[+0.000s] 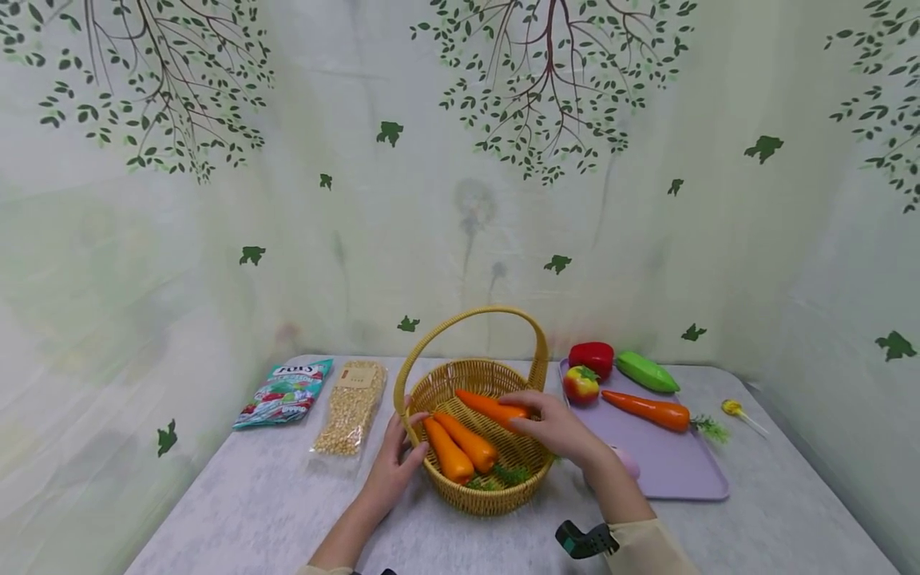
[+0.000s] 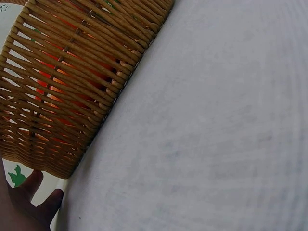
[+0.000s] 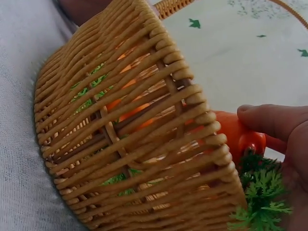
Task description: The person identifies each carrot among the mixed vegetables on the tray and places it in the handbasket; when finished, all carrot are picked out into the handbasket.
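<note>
A person's right hand [image 1: 549,423] pinches an orange carrot [image 1: 485,409] between thumb and fingers, slanting over the inside of a round wicker basket [image 1: 485,501] (its green leaves hang beside the palm). The left hand [image 1: 391,463], fingers parted and fairly relaxed, rests against the basket's left side. Two other carrots [image 1: 451,457] lie side by side within. Rightward, a lilac tray [image 1: 683,471] bears a red pepper [image 1: 592,359] and another carrot [image 1: 650,411]; leftward lies a bag of corn kernels [image 1: 350,411].
</note>
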### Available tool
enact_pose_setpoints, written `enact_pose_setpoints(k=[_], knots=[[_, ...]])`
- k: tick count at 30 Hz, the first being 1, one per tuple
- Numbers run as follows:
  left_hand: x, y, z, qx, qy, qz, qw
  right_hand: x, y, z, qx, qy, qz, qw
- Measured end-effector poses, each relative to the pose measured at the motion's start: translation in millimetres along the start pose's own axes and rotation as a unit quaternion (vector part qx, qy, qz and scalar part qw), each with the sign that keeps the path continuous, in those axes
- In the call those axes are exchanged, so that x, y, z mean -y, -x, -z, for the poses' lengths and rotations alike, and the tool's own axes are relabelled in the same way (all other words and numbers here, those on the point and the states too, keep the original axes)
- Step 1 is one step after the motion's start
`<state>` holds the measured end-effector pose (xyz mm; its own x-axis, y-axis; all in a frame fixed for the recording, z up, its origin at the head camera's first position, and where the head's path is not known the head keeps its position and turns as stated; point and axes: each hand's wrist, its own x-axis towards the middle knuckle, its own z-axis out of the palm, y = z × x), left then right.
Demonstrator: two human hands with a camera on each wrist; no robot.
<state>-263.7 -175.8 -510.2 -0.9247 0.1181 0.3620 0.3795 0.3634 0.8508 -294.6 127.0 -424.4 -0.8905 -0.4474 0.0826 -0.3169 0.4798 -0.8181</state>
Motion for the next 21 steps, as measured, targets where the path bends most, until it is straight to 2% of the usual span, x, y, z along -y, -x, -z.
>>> enact_pose_setpoints(k=[5, 11, 14, 21], knots=[[1.5, 1.6, 0.1, 0.0, -0.002, -0.01, 0.9999, 2.9, -8.9, -6.1, 0.003, 0.013, 0.003, 0.9999], [2.2, 0.8, 0.7, -0.003, -0.002, -0.021, 0.9998, 5.4, -19.8, -12.8, 0.004, 0.014, -0.015, 0.9998], [2.1, 1.1, 0.9, -0.005, -0.005, -0.024, 0.9997, 3.0, -26.2, -17.9, 0.006, 0.03, -0.005, 0.9995], [0.4, 1.2, 0.9, 0.001, 0.002, -0.008, 1.0, -0.5, -33.9, -28.0, 0.009, 0.066, 0.025, 0.9975]])
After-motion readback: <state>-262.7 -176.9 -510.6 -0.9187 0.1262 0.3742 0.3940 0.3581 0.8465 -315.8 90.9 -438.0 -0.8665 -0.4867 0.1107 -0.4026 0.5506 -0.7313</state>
